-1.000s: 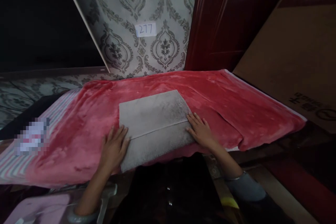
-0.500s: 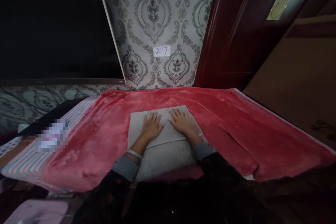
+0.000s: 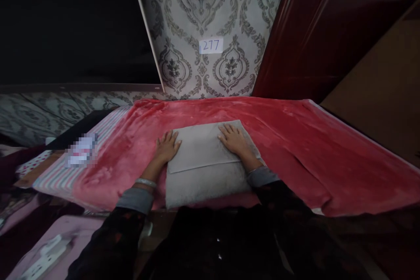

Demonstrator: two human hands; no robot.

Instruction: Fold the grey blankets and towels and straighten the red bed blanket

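A light grey cloth (image 3: 203, 148), folded over with a crease line across it, lies flat on a red plush blanket (image 3: 282, 131). My left hand (image 3: 166, 146) rests at the cloth's left edge, partly on the blanket, fingers spread. On the upper right of the cloth lies my right hand (image 3: 234, 140), palm down with its fingers apart. Neither hand grips anything. The near part of the cloth extends toward my body, its fuzzy surface showing.
A striped cloth (image 3: 62, 173) sticks out under the blanket on the left, with a blurred item (image 3: 81, 151) on it. A pink stool (image 3: 74, 229) holds a white power strip (image 3: 46, 262). Behind stand a dark screen (image 3: 72, 26) and a patterned wall (image 3: 183, 22).
My left hand has slid left, from the top of the cloth to its left edge. My right hand stays on the cloth's upper right. The view has shifted slightly.
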